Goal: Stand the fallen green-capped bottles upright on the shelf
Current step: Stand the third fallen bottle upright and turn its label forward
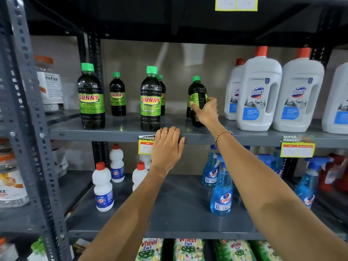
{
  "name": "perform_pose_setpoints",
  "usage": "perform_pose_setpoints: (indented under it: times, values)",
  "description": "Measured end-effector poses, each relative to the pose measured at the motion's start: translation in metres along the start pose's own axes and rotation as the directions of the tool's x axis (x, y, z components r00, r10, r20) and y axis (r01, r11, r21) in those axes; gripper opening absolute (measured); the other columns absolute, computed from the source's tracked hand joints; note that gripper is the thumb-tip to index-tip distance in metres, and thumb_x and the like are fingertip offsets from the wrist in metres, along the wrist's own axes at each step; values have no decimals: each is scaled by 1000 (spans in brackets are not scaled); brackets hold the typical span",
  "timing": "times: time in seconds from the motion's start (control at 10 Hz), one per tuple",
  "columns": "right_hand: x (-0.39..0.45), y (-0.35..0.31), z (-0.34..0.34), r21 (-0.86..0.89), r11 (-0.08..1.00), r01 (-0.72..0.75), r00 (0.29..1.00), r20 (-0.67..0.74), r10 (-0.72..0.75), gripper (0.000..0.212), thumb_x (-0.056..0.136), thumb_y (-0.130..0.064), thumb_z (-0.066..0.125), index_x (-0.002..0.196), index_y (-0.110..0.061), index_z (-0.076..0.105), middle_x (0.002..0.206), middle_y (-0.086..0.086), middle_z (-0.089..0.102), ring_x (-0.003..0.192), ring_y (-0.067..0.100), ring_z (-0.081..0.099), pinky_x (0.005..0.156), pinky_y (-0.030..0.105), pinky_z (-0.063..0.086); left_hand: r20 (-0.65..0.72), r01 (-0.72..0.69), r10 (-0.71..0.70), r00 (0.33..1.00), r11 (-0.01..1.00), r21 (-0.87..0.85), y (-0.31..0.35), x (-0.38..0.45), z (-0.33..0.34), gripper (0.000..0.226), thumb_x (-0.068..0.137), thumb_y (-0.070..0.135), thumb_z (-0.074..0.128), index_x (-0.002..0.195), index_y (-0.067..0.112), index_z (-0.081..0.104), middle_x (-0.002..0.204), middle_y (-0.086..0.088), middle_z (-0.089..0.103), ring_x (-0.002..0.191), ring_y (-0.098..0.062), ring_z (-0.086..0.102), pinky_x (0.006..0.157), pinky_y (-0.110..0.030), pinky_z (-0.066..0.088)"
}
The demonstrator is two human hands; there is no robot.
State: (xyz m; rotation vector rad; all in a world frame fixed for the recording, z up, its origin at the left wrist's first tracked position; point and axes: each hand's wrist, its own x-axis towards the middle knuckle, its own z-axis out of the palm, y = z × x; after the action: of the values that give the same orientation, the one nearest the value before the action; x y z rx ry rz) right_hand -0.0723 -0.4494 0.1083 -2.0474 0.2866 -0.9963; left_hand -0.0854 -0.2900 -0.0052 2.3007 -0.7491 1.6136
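Observation:
Several dark green-capped bottles with green SUNNY labels stand on the grey metal shelf. One stands at the left front, a smaller one behind it, and one at the middle front with another partly hidden behind it. My right hand is wrapped around a further green-capped bottle, which is nearly upright on the shelf with its label turned sideways. My left hand rests flat on the shelf's front edge, fingers together, holding nothing.
White Domex jugs with red caps stand close to the right of the held bottle. Below are white red-capped bottles and blue Colin spray bottles. A yellow price tag hangs by my left hand. A steel upright stands at left.

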Motion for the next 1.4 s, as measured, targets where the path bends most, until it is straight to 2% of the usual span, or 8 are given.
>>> perform_pose_setpoints:
  times: [0.2, 0.3, 0.5, 0.6, 0.9, 1.1, 1.2, 1.4]
  values:
    - [4, 7, 1, 178, 984, -16, 996, 90, -1, 74, 84, -38, 64, 133, -4, 21, 134, 14, 34, 123, 28, 41, 105, 43, 38, -8, 6, -6, 1000, 1000, -16, -2, 3, -1, 39, 98, 33, 34, 111, 6, 59, 110, -10, 64, 100, -30, 58, 95, -43, 43]
    - [6, 9, 1, 117, 993, 5, 991, 131, -21, 71, 84, -32, 65, 134, -3, 24, 135, 15, 31, 126, 28, 37, 108, 41, 34, -17, 6, -6, 1000, 1000, -14, -3, 4, -2, 38, 98, 32, 35, 111, 6, 60, 110, -11, 64, 100, -30, 58, 95, -43, 43]
    - [7, 12, 0, 242, 968, -73, 974, 225, 17, 72, 78, -19, 73, 131, -7, 27, 122, 8, 49, 115, 23, 49, 94, 34, 43, -33, 13, -13, 999, 1000, -17, 0, 1, -2, 39, 97, 32, 36, 112, 6, 61, 111, -10, 65, 102, -30, 59, 97, -43, 43]
    - [12, 10, -4, 257, 959, -122, 979, 193, 72, 69, 72, -13, 74, 128, -11, 33, 113, 5, 56, 101, 20, 55, 80, 29, 44, -40, 14, -14, 999, 1000, -6, -1, 5, -3, 40, 97, 32, 35, 112, 7, 61, 111, -10, 65, 103, -30, 60, 98, -42, 43]
    - [12, 8, -3, 293, 940, -175, 971, 211, 115, 79, 68, -15, 80, 126, -11, 27, 107, 2, 52, 87, 11, 53, 65, 17, 41, -44, 24, -24, 999, 1000, -11, -1, 5, -2, 40, 97, 33, 34, 112, 7, 61, 111, -10, 65, 103, -28, 60, 99, -42, 42]
    - [9, 11, 0, 151, 985, -84, 988, 142, 63, 86, 64, -24, 84, 125, -8, 25, 118, 6, 53, 105, 19, 53, 91, 32, 46, -37, 30, -30, 999, 1000, -9, -2, 3, 1, 38, 97, 32, 34, 112, 7, 59, 110, -9, 64, 102, -29, 58, 99, -42, 41]
    - [8, 13, -3, 223, 963, -148, 977, 184, 107, 85, 70, -20, 78, 132, -7, 21, 121, 8, 54, 103, 19, 55, 86, 30, 45, -36, 21, -22, 999, 1000, -23, 2, 1, 3, 38, 97, 32, 34, 112, 8, 59, 110, -9, 64, 102, -29, 58, 99, -42, 41]
    - [9, 9, -3, 116, 990, -78, 988, 143, 61, 86, 63, -28, 85, 127, -6, 32, 110, 2, 51, 100, 16, 51, 86, 31, 46, -35, 29, -30, 999, 999, -13, -1, 4, 0, 39, 97, 32, 34, 112, 7, 60, 110, -9, 64, 103, -29, 58, 99, -42, 42]
